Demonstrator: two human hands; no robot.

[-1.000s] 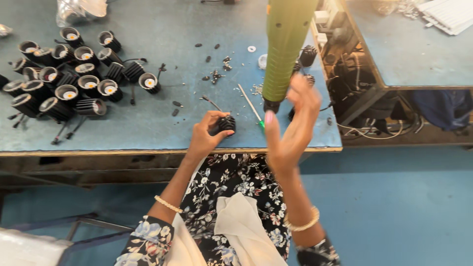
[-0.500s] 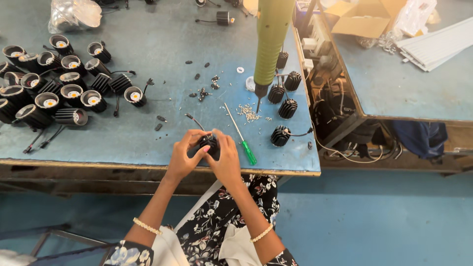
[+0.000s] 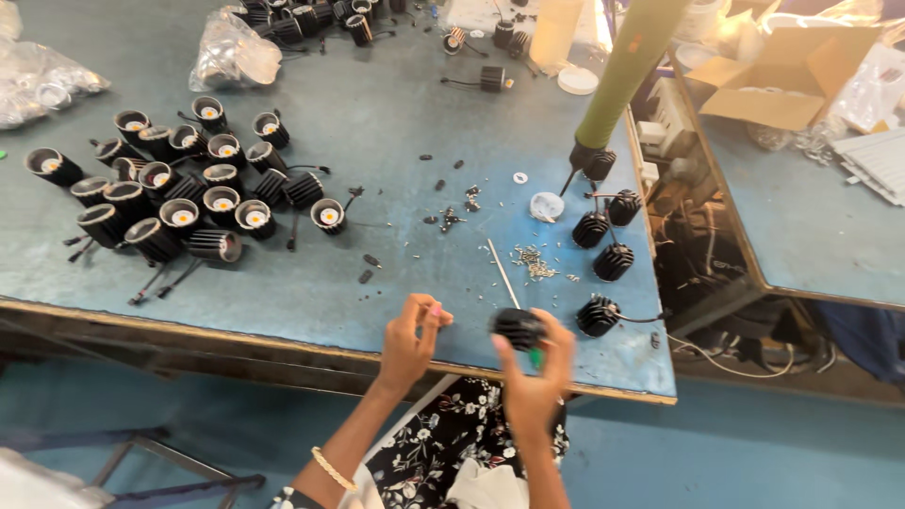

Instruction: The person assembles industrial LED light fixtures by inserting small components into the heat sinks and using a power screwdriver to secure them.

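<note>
Fingers of the right hand [image 3: 533, 382] grip a black finned housing [image 3: 518, 328] above the blue table's [image 3: 396, 141] near edge. At nine o'clock, the left hand [image 3: 407, 344] pinches something too small to identify. A screwdriver [image 3: 509, 287] lies partly hidden behind the housing. Matching housings [image 3: 170, 188] cluster at ten o'clock; a green hanging tool [image 3: 617, 85], cut off above, stands at one.

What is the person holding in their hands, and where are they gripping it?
The right hand grips a black finned lamp housing by its ribbed side, fingertips wrapped around it. The left hand is pinched shut; anything in it is too small to tell.
</note>
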